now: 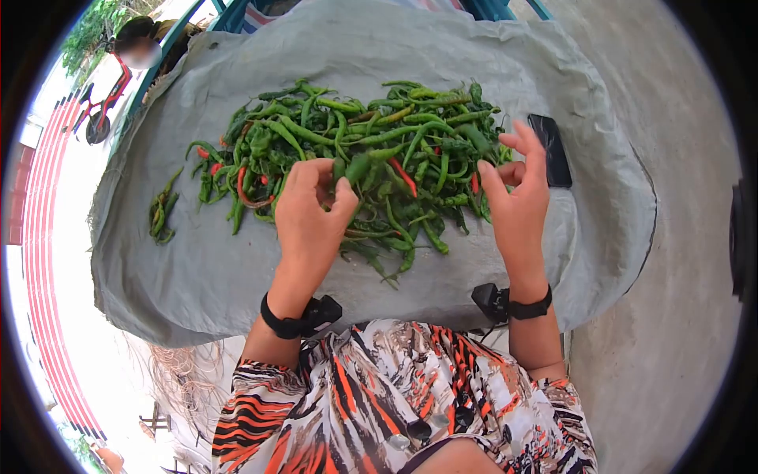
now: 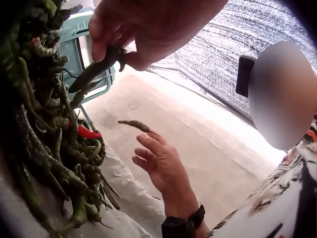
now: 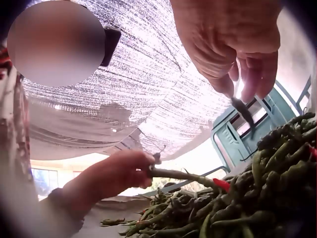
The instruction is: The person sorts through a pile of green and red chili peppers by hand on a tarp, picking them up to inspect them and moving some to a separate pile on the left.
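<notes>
A broad pile of green chili peppers (image 1: 316, 130), with a few red ones (image 1: 403, 178) among them, lies on a grey cloth (image 1: 229, 284). My left hand (image 1: 308, 205), at the near side of the pile, pinches a green chili pepper (image 2: 96, 69) between thumb and fingers. At the pile's right side, my right hand (image 1: 519, 189) holds another green chili pepper (image 3: 243, 116) by one end, between thumb and fingertips, with other fingers raised. In the right wrist view this pepper points downward over the heap.
A dark phone (image 1: 550, 150) lies on the cloth right of the pile. A few chilies (image 1: 163, 207) sit apart on the left. Behind the cloth is a teal metal frame (image 3: 237, 134). Another person (image 1: 142, 43) is at the far left, near a red bike (image 1: 106, 103).
</notes>
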`<control>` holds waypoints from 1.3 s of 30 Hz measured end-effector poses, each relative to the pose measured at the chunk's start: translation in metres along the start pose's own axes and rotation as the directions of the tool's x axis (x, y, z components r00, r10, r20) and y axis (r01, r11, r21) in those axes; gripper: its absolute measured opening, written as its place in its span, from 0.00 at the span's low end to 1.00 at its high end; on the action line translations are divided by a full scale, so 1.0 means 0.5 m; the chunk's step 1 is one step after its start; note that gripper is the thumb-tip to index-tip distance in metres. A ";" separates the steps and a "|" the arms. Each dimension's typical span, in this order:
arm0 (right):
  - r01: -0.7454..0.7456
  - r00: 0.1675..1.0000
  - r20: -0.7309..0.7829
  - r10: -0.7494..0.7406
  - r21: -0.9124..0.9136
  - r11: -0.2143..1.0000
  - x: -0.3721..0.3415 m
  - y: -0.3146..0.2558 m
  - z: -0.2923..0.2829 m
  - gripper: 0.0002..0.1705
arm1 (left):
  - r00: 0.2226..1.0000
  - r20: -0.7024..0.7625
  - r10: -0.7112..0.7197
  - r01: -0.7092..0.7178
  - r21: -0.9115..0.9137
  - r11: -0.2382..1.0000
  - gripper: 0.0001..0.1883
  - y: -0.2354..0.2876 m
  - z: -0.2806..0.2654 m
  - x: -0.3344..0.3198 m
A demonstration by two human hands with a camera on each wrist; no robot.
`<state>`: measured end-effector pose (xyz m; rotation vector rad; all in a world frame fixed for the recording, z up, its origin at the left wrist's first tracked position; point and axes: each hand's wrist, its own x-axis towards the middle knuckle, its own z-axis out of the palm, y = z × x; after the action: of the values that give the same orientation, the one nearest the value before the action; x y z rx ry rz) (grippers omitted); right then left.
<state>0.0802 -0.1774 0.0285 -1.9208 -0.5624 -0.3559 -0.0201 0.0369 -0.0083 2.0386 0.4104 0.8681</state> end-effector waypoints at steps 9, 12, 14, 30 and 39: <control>0.089 0.896 0.421 -0.144 0.147 0.985 -0.028 -0.027 0.083 0.26 | 0.978 0.160 0.137 -0.118 -0.123 0.985 0.13 0.071 -0.071 -0.023; 0.307 0.827 0.452 -0.335 0.136 0.942 -0.046 0.012 0.105 0.27 | 0.923 0.385 0.015 0.098 -0.273 0.957 0.11 0.055 -0.058 -0.034; 0.296 0.829 0.503 -0.244 -0.026 0.955 -0.049 0.011 0.081 0.24 | 0.925 0.380 -0.013 0.174 -0.392 0.903 0.09 0.025 -0.049 -0.042; -0.256 0.871 0.475 0.123 0.227 0.940 -0.054 -0.002 0.061 0.11 | 0.876 0.477 0.078 0.047 -0.244 0.969 0.14 -0.001 0.036 -0.034; -0.167 0.985 0.080 0.150 0.290 0.942 0.005 0.011 0.038 0.18 | 0.937 0.325 0.129 -0.229 0.291 0.929 0.18 -0.036 0.096 -0.012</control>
<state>0.0850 -0.1613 0.0179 -1.6755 -0.4658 -0.1052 0.0105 0.0158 -0.0444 2.5028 0.2051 0.6068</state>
